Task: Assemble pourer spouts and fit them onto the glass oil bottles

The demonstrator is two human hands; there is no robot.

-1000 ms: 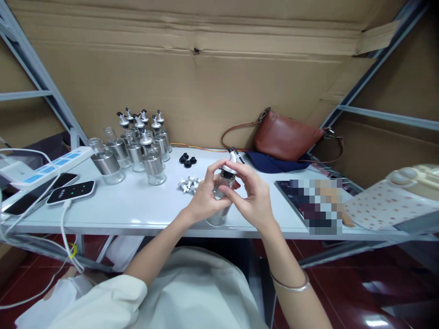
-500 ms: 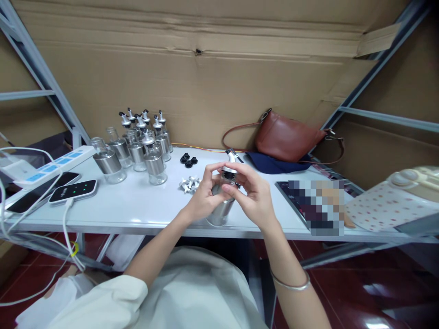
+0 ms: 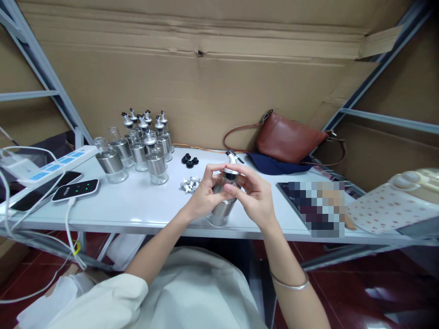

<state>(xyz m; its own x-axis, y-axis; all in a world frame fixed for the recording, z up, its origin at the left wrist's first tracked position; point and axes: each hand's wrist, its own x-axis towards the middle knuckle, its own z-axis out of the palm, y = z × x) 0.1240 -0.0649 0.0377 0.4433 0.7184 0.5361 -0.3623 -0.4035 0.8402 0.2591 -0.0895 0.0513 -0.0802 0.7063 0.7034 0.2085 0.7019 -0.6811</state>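
A glass oil bottle [image 3: 220,213] with a steel band stands near the table's front edge, directly before me. On its neck sits a silver pour spout [image 3: 231,159] with a dark tip. My left hand [image 3: 206,194] is closed about the spout's base from the left, thumb and fingers curled. From the other side my right hand [image 3: 254,194] grips the same base, its thumb across the neck. Behind my fingers part of the neck is hidden. Several white-and-silver spout pieces [image 3: 190,184] lie just left of the bottle, with several black caps [image 3: 190,160] farther back.
Several bottles with spouts [image 3: 157,167] stand at the back left, beside open-necked bottles [image 3: 111,164]. A power strip [image 3: 56,167], phone [image 3: 44,189] and cabled device [image 3: 76,190] lie left. At right are a brown bag [image 3: 288,139], dark cloth [image 3: 274,164] and spotted container [image 3: 387,203].
My hands keep their hold on the spout and bottle with almost no visible movement. The view has shifted slightly, so the table items appear a little farther right.
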